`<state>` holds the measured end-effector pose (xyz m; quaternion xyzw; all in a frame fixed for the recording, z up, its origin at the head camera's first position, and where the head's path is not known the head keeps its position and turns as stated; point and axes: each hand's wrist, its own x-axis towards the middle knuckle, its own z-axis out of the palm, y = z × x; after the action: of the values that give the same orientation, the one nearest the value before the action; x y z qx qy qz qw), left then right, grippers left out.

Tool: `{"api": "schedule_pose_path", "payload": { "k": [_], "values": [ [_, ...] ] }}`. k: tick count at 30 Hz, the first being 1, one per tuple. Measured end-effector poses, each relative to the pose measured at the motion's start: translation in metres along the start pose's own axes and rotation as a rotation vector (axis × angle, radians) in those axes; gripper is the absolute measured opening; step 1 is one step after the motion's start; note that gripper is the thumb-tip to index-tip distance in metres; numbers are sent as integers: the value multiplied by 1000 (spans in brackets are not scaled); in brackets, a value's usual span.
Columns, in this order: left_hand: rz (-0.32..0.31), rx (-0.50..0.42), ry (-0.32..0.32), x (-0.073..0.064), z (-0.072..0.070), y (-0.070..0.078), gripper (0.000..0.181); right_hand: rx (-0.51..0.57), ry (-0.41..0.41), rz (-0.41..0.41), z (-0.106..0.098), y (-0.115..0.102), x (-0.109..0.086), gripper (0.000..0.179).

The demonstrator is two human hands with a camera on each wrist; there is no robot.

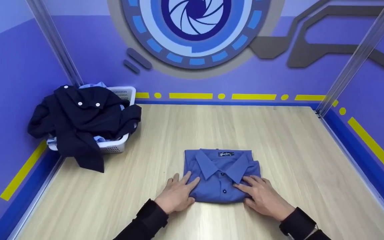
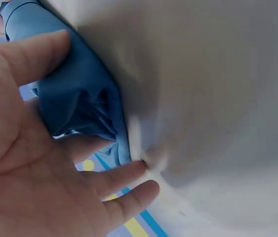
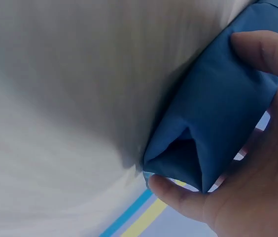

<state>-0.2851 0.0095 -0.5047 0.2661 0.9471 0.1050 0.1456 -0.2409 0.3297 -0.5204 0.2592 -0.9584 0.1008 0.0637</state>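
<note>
A blue collared shirt (image 1: 212, 185) lies folded into a flat rectangle on the table, its collar at the far side and dark buttons down the front. My left hand (image 1: 176, 196) rests at its near left corner, two fingers spread over the top and the thumb by the front edge. On the right side, my right hand (image 1: 265, 197) lays its extended fingers on the shirt near the collar point, thumb against the near edge. Both wrist views show the thumbs on the shirt's thick folded edge (image 3: 223, 108), with open fabric layers at the side.
At the back left stands a white plastic basket (image 1: 120, 145) heaped with clothes. A dark garment with white buttons (image 1: 85, 121) hangs over its rim onto the wooden table (image 1: 295, 140). Blue-purple panels (image 1: 88, 50) and clear corner posts enclose the table.
</note>
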Motion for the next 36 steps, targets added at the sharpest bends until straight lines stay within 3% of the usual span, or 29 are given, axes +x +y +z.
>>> {"api": "schedule_pose_path", "payload": {
  "k": [6, 12, 17, 24, 26, 32, 36],
  "values": [
    [27, 38, 14, 17, 1, 14, 67, -55, 83, 26, 0, 10, -7, 52],
    [61, 87, 51, 36, 4, 26, 65, -148, 95, 91, -4, 13, -6, 51],
    [80, 135, 94, 48, 5, 35, 63, -203, 115, 64, -12, 10, -4, 47],
    [94, 172, 145, 62, 9, 43, 62, -175, 237, 14, -12, -2, -2, 51],
    [102, 182, 170, 65, 11, 45, 62, -166, 223, 35, -9, -4, -1, 55],
    [120, 163, 213, 70, 16, 48, 65, -183, 77, 99, -1, -3, 5, 57],
    [116, 99, 197, 69, 13, 47, 73, -229, 96, 65, 2, 2, 10, 52]
  ]
}}
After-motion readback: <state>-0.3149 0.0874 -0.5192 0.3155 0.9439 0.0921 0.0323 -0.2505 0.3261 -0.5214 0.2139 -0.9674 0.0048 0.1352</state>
